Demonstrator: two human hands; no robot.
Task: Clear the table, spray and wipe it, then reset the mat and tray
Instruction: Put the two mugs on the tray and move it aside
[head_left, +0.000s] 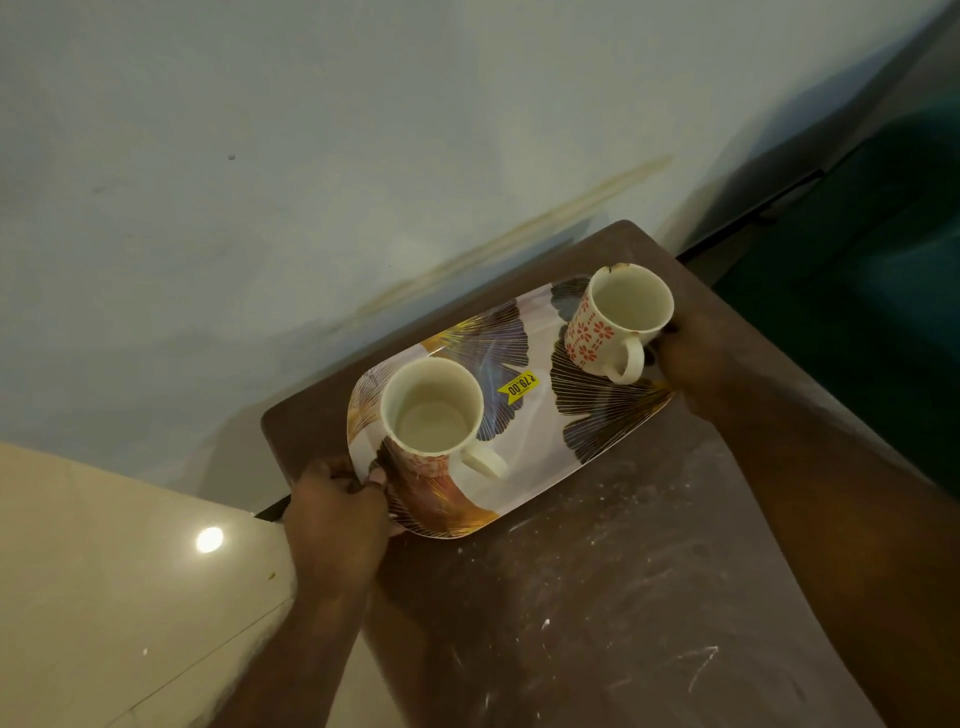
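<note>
- The tray (540, 431), printed with leaves, lies over the far end of the brown table (597, 597), near the wall; whether it rests there or is lifted cannot be told.
- The left hand (332, 514) grips its near-left end, thumb on top.
- The right hand (696, 369) holds its right end, fingers mostly hidden.
- Two empty mugs (431, 415) (618, 306) stand on it.
- White streaks mark the table.

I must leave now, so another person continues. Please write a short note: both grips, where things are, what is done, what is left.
Left grip holds the tray at its left end, right grip at its right end. On it stand the left mug and right mug, both empty. The table below shows white smears. Done: cannot tell. Left, it seems: clear, spray, wipe, reset. No mat in view.
</note>
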